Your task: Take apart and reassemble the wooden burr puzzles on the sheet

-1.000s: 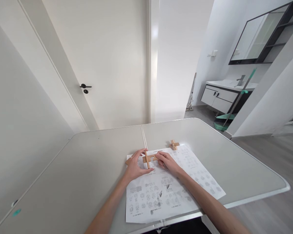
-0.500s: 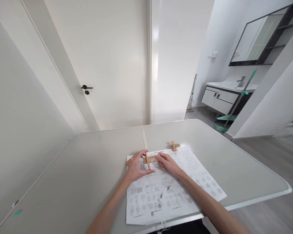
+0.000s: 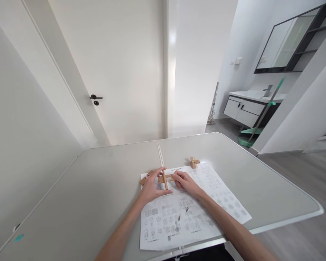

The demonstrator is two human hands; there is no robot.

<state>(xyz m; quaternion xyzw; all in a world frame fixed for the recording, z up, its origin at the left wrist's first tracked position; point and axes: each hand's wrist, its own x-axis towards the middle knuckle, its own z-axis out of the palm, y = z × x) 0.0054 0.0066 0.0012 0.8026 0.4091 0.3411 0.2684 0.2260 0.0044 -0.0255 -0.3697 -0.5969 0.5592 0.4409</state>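
Head view: a pale grey bench [image 3: 97, 195] with a light metal rim fills the lower half of the frame, a seam [image 3: 160, 154] running down from its far edge near the centre. A teal mark [image 3: 19, 237] shows at lower left. Behind the bench stands a cream door [image 3: 125, 65] with a black handle [image 3: 96, 97], upper left of centre; at upper right are a mirror [image 3: 285, 41], a white washbasin cabinet [image 3: 244, 108] and a green-topped broom [image 3: 260, 121] by a green dustpan [image 3: 244, 141]. Grey floor [image 3: 301, 170] shows at right.

A printed paper sheet [image 3: 190, 214] lies at lower centre. Over its upper left part, the left hand [image 3: 150, 188] spans a wooden rod [image 3: 165, 180], its grip stretched between thumb and fingers at the two ends. The right hand [image 3: 187, 182] has its grip pinched tight on the right end of a flat wooden piece [image 3: 161, 179], which the rod crosses. A wooden cross [image 3: 193, 162] sits at the sheet's top edge.

More wood [image 3: 143, 180] is partly hidden behind the left hand; it may be two pieces. The sheet's print is too small to read, the forearms cover part of it, and a dark shape [image 3: 206, 253] is cut off at the bottom.
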